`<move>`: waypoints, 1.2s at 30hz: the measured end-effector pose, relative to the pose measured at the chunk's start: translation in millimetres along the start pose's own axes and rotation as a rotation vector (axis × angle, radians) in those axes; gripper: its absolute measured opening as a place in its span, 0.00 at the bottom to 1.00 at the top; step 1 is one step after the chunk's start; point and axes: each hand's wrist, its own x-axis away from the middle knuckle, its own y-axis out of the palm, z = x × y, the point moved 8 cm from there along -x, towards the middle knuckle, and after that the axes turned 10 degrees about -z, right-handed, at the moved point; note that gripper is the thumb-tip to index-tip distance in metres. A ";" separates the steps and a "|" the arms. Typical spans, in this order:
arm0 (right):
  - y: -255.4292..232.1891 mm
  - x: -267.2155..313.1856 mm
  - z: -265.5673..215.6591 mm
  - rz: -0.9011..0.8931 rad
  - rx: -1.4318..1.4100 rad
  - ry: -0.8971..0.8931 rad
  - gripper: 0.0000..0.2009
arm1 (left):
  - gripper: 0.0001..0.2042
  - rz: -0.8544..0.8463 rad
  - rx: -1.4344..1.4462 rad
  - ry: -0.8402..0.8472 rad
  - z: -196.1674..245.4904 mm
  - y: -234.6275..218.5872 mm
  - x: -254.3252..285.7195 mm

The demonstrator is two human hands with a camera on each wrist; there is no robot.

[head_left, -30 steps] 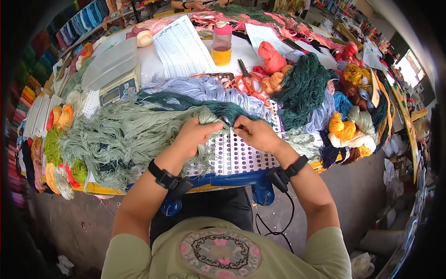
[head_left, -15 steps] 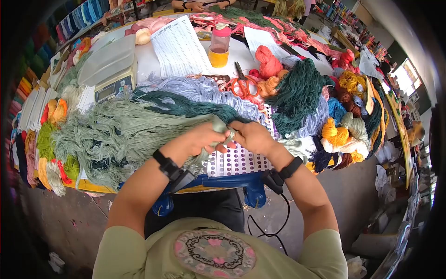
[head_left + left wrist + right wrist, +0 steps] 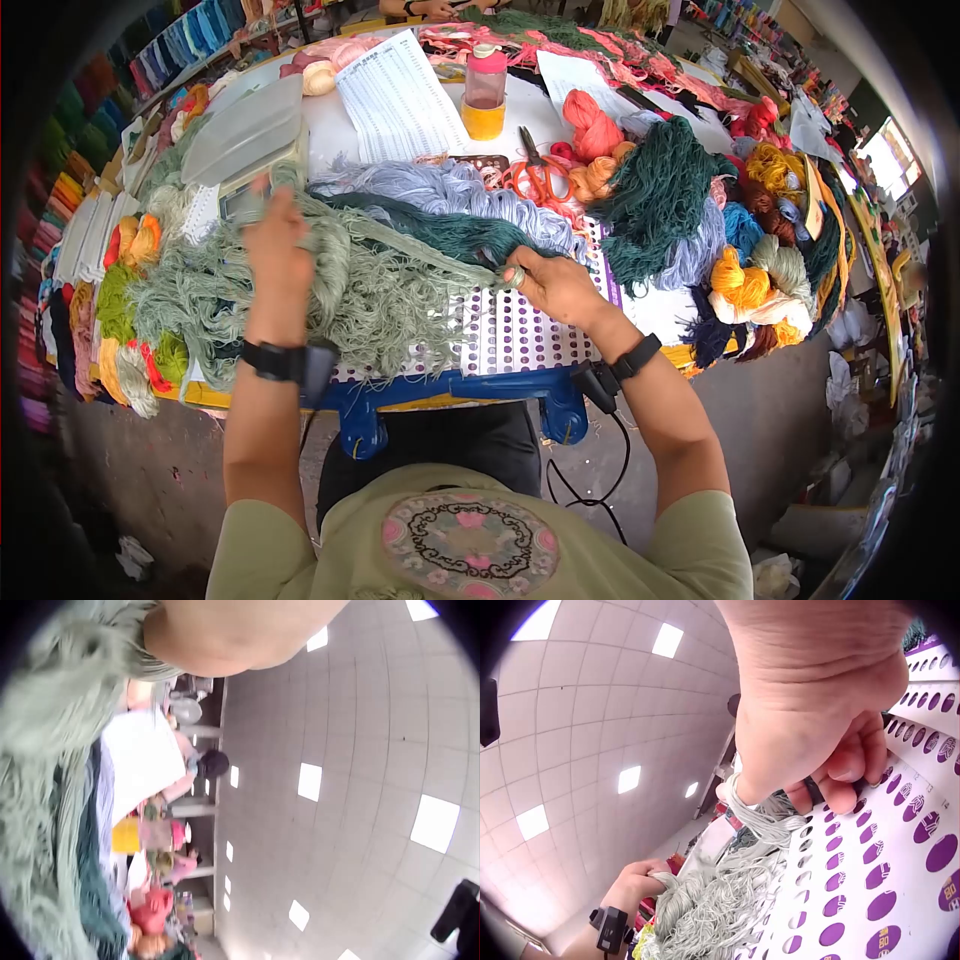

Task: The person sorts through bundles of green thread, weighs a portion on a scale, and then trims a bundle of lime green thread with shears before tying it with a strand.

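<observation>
- Your left hand (image 3: 280, 248) is raised over the left part of the bench (image 3: 324, 128), in front of the scale (image 3: 245, 135); it is blurred in the head view.
- In the right wrist view, you have the left fingers closed round one end of the pale green yarn (image 3: 395, 290).
- Your right hand (image 3: 560, 288) is out to the right, above the purple-dotted white cards (image 3: 525, 325).
- You have strands of that yarn looped round your right thumb and clamped there, with the other fingers loosely curled beside it.
- The pale green yarn lies between your hands: a thick, loose mass at the left, narrowing to a thin bunch at your right thumb, and covering part of the cards.
- Just beyond it, you have dark green yarn (image 3: 445, 232), then lavender yarn (image 3: 430, 190).
- Farther back on the bench are orange-handled scissors (image 3: 540, 182), a pink-topped bottle (image 3: 485, 95) and a printed sheet (image 3: 400, 100).
- To the right of the scissors sits a coral skein (image 3: 591, 126), near a dark green heap (image 3: 660, 195).
</observation>
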 end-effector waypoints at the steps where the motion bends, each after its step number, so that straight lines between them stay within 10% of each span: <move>1: 0.0 1.0 -0.6 -0.001 0.000 0.002 0.21 | 0.15 -0.154 -0.062 -0.121 -8.7 41.8 28.5; 3: -6.3 2.3 -5.2 0.014 -0.039 -0.036 0.21 | 0.11 -0.541 -0.276 -0.319 -43.6 94.5 75.9; 5: -12.9 4.5 -12.1 0.002 -0.018 -0.021 0.22 | 0.08 -0.815 -0.369 -0.150 -68.9 139.5 109.7; 9: -14.5 5.1 -10.6 0.030 -0.019 -0.006 0.21 | 0.13 -1.000 -1.068 -0.061 -116.6 159.3 122.1; 15: 0.5 -6.5 4.2 0.132 -0.005 -0.061 0.08 | 0.15 -1.221 -1.209 -0.183 -129.1 159.2 114.2; 31: 0.2 -8.2 -4.0 0.076 0.087 -0.005 0.04 | 0.18 -1.161 -1.054 -0.387 -110.8 115.3 95.9; 34: -0.3 -6.0 -4.2 0.108 0.106 -0.008 0.04 | 0.17 -1.033 -0.902 -0.138 -110.6 121.8 78.1; 36: 1.8 -6.5 -6.3 0.142 0.156 -0.022 0.03 | 0.16 -0.939 -0.929 -0.358 -119.7 116.6 76.0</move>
